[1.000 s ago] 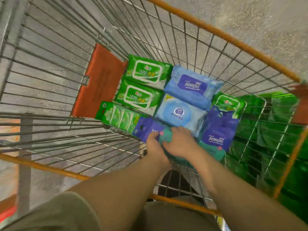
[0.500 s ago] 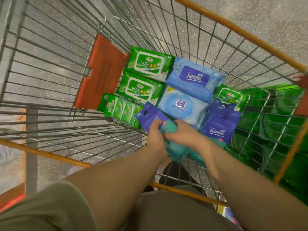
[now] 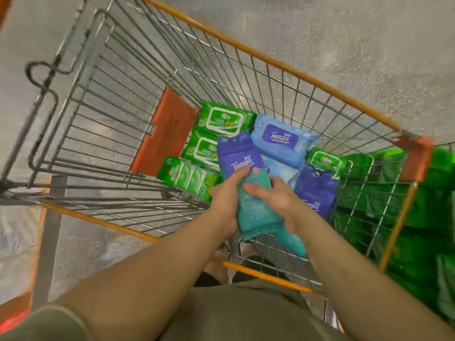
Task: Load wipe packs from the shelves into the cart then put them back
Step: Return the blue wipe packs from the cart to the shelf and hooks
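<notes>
Both bare forearms reach up from the bottom of the frame and converge near the centre. The left arm enters from the lower left; the left hand (image 3: 225,200) sits just left of centre, its thumb stretched up and to the right, pressed flat on what it grips, the other fingers hidden beneath. The right arm enters from the lower right; the right hand (image 3: 278,201) lies just right of centre, knuckles up, thumb pointing left toward the left hand, fingers curled under the same held bundle. The hands nearly touch.
</notes>
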{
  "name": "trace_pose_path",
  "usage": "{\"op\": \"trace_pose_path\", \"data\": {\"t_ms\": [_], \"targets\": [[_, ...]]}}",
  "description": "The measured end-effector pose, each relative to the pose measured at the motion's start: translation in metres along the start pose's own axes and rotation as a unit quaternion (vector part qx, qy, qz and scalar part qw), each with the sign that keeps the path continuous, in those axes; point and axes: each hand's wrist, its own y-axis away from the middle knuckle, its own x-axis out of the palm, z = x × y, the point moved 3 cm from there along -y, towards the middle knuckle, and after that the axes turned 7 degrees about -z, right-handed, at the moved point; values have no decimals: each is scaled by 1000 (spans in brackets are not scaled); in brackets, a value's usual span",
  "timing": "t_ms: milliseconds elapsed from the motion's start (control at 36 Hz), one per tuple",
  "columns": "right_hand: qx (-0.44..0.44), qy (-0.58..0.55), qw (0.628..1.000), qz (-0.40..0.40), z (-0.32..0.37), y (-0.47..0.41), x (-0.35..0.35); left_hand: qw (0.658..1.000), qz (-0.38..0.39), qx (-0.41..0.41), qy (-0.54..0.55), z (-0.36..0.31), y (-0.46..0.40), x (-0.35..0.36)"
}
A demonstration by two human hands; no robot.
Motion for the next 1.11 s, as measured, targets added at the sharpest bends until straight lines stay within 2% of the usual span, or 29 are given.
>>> {"op": "trace_pose_path", "data": {"t_ms": [222,361,556,750,861,1111], "targets": [[-62,-76,995,-25,33,42,-2,996,71,51,-13,-27,57,18],[-110,-132,985,-26,60,81,1,986,147,71,-31,-49,104,26],[-142,-159,975,-58,93,144,8,967,204,128,-89,-74,162,25],[-194,-190,959,-83,102,212,23,945,256,134,-156,-85,209,14],[-206,-240,941,-119,94,246,33,918,308,136,-211,-84,242,3],[-239,-386,864,-218,46,329,41,850,374,145,-341,-42,312,-12]]}}
